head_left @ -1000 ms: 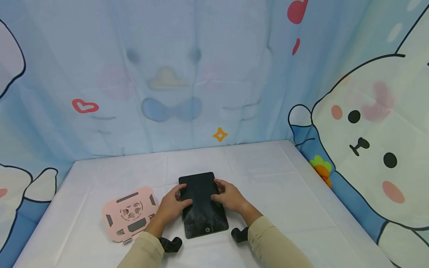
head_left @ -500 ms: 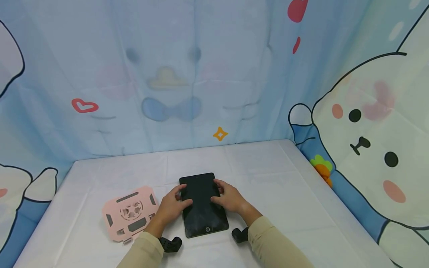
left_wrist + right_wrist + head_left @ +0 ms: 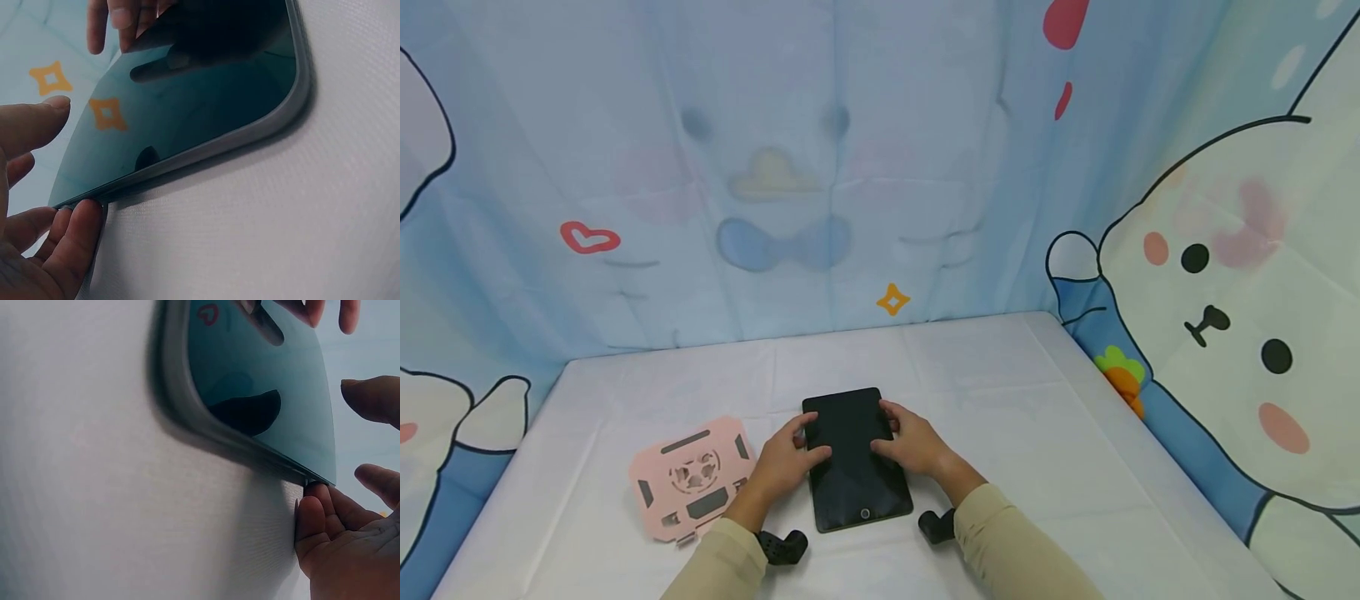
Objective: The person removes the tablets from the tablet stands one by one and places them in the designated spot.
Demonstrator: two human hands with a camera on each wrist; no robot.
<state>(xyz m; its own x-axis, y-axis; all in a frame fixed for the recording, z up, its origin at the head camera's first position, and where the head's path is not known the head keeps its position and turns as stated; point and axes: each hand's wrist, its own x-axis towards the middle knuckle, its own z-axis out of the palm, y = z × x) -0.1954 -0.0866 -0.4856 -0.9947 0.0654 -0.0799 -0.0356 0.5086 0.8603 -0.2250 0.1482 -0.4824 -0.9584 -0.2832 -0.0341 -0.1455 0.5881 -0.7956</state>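
Observation:
A black tablet (image 3: 854, 479) lies screen up on the white table, with its round home button toward the person. My left hand (image 3: 781, 463) is at its left long edge, and my right hand (image 3: 919, 442) is across from it at the right edge. In the left wrist view, the fingertips (image 3: 86, 220) touch the tablet's side while the thumb (image 3: 39, 122) is lifted clear of the glass. Likewise, the right wrist view has the fingers (image 3: 312, 515) at the edge and the thumb (image 3: 375, 399) raised apart from the screen.
Left of the tablet lies a flat pink plate (image 3: 655, 471) with dark slots and a round cut-out, partly behind the left forearm. Black wrist cameras (image 3: 784, 548) sit close over the table. A blue printed curtain (image 3: 790, 300) hangs along the table's far edge (image 3: 970, 323).
The tablet's far end has shifted very slightly to the right and toward the person. Both hands stay almost in place, and the pink plate has not moved.

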